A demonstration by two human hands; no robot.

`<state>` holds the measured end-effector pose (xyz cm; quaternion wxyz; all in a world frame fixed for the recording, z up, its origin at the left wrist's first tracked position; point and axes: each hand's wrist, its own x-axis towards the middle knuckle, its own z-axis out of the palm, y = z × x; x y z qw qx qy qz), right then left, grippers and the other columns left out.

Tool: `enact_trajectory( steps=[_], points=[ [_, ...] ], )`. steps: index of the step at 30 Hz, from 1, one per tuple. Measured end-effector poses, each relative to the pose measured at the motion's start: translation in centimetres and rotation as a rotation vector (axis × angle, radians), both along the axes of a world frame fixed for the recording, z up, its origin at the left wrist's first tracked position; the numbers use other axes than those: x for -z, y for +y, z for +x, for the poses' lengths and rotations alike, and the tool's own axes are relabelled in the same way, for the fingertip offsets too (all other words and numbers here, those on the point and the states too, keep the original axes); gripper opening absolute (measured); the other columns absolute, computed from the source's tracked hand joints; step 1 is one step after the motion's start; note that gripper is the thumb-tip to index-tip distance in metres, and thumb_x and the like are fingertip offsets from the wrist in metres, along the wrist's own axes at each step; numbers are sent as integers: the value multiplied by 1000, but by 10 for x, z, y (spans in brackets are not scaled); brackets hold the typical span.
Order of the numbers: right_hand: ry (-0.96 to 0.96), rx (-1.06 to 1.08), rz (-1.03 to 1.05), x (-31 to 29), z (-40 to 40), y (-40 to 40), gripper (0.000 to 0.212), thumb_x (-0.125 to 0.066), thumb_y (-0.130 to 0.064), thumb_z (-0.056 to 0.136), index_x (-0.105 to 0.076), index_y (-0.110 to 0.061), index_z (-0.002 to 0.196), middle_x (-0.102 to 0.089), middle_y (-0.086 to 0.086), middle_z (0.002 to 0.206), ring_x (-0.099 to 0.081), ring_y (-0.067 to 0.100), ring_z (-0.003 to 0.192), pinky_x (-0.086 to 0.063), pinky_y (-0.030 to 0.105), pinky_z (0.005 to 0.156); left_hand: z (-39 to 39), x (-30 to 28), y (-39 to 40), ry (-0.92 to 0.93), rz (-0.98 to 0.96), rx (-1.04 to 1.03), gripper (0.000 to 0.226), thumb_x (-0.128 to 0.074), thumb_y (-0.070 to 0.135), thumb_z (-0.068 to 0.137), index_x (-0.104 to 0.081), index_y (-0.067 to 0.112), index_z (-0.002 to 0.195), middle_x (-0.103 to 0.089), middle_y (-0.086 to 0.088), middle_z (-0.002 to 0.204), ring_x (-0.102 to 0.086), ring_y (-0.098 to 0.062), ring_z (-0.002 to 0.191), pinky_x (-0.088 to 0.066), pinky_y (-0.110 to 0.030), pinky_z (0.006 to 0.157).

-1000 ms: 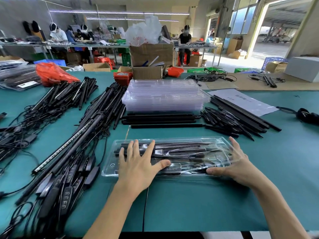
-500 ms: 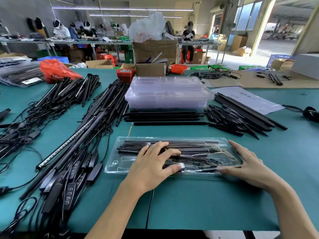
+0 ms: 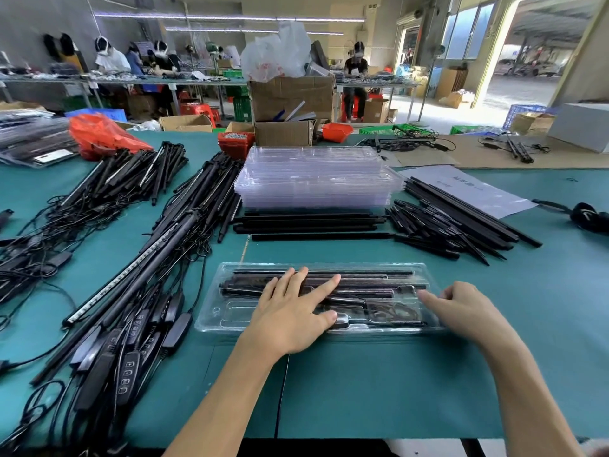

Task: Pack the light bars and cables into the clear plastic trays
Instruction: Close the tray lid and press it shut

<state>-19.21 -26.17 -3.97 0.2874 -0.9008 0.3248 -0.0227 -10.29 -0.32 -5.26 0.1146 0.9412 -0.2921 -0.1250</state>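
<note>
Left hand [image 3: 290,311] flat, fingers spread, pressing clear tray [image 3: 211,319]; right hand [image 3: 461,311] half-curled on its right end, grip unclear; thin flimsy slippery plastic, lift by both ends.

Closed clear tray [image 3: 227,311] at lower centre, flat on table, black light bars [image 3: 379,281] and coiled cable [image 3: 400,312] inside. Stack of empty clear trays [image 3: 316,179] at centre. Loose bars with cables [image 3: 138,265] heaped at left.

My left hand [image 3: 290,316] lies flat, fingers straight and spread. My right hand [image 3: 461,311] has curled fingers, index extended, forearm angled inward.
</note>
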Motion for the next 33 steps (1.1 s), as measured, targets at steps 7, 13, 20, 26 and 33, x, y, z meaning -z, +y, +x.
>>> enact_trajectory(
  steps=[7,13,20,26,33],
  points=[
    [-17,-39,281,-8,-3,-8,43,-57,-27,98,-57,-8,59,-67,18,59,-43,19,43,-27,22,43,-3,3,-1,-64,-22,-34,61,-31,60,101,6,61,149,15,5,167,22,-12,150,15,-38,120],
    [-97,-37,470,-9,-8,-13,27,-62,-17,97,-57,-9,71,-61,10,55,-36,12,38,-21,17,36,-2,6,2,-53,-81,-34,60,-32,60,100,1,61,150,12,8,167,22,-9,150,15,-38,120],
    [-115,-75,420,-9,-8,-8,23,-56,-8,99,-56,-5,77,-53,6,49,-35,13,41,-25,20,37,-3,7,4,-54,-109,-37,60,-33,60,100,-2,61,150,12,11,166,21,-7,150,16,-37,119],
    [-167,-17,331,-2,-6,-7,29,-59,-7,97,-57,-4,69,-50,4,41,-36,9,33,-28,17,36,-2,6,4,-43,-127,-34,58,-35,59,100,-6,61,151,9,11,167,18,-8,150,13,-38,121],
    [-96,156,55,6,-1,5,18,-65,-18,84,-66,-1,92,-66,11,81,-56,26,74,-41,33,64,3,-3,6,32,-208,-45,62,-47,45,99,-23,40,156,-5,10,167,3,-5,153,2,-35,124]
  ],
)
